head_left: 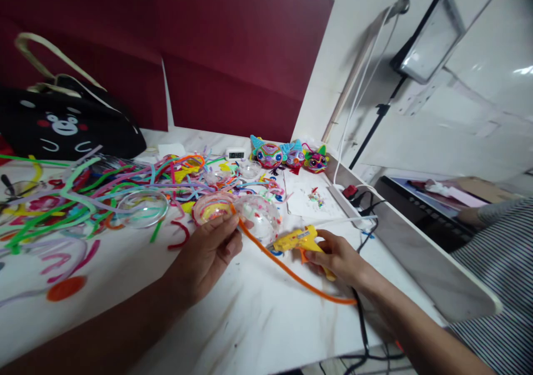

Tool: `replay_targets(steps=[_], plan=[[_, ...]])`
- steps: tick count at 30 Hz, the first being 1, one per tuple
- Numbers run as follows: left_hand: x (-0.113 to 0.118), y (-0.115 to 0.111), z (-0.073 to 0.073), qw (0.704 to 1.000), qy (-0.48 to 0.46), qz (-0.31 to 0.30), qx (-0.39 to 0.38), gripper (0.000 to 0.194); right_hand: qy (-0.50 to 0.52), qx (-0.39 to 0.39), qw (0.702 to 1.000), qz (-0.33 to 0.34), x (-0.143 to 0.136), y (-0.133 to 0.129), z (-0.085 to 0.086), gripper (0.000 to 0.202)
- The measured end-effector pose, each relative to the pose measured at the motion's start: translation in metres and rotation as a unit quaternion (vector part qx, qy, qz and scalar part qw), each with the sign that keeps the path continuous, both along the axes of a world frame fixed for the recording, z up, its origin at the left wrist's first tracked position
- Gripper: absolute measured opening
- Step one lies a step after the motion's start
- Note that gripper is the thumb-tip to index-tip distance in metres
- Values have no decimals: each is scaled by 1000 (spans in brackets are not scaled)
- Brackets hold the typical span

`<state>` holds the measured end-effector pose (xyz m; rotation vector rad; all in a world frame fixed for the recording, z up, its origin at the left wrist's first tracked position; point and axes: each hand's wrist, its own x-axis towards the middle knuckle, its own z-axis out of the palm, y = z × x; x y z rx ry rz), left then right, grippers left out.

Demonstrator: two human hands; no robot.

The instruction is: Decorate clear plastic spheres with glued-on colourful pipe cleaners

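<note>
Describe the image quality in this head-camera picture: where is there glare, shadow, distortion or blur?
Head view: glare whitens the shiny wall panel at right; the lamp stand throws a soft shadow on the wall; wide-angle bending curves the table edge and red boards; the left hand and the right hand holding the yellow glue gun look fairly sharp, while the pipe cleaners at far left smear.

A single head-worn camera looks forward and down from just above the table (250, 319), close to it. Both forearms enter from the bottom edge. The view tilts, with the red boards (233, 58) upper left and a lamp (431, 39) upper right.
</note>
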<state>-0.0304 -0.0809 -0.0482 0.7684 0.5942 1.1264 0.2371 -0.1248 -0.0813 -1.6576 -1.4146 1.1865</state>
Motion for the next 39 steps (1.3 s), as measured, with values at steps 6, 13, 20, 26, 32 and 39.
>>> replay_targets(steps=[6,13,20,26,32,39], plan=[[0,0,-5,1000,-1,12,-4,21,-3,-1,1000,8,-6,7,-4,46],[-1,0,-4,1000,-14,-6,-1,26,31,-2,999,-16,-8,13,20,55],[-1,0,-3,1000,-5,-2,10,26,25,-5,999,-19,8,17,29,57],[-3,4,-2,1000,-29,4,7,24,27,-24,999,-18,9,13,20,62],[-4,8,-1,999,-42,8,6,21,61,-44,997,-13,12,-4,18,53],[-5,7,-1,999,-44,9,-11,27,113,-23,992,-44,9,-3,18,52]])
